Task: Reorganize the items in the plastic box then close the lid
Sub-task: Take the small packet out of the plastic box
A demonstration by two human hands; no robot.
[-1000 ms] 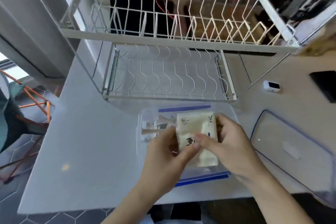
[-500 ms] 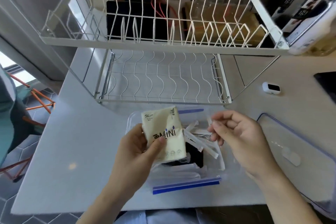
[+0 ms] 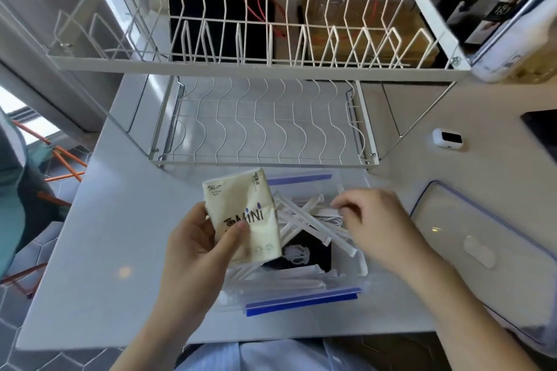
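Above clear plastic box [image 3: 346, 187] on tabletop [image 3: 99, 235]: left hand [image 3: 196, 250] grip pinches cream soft tissue pack [image 3: 244, 217], light, squashy. Right hand [image 3: 376, 226] fingers curled onto white wrapped sticks [image 3: 313, 226]; hold unclear. Clear lid [image 3: 482, 250] beside box, off.

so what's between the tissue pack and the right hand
In the head view, a jumble of white wrapped sticks in the plastic box separates the tissue pack from the right hand.

The box [image 3: 301, 300] sits near the table [image 3: 105, 235] edge, rack [image 3: 262, 123] just behind it, lid [image 3: 482, 250] to its right, sticks [image 3: 313, 224] inside.
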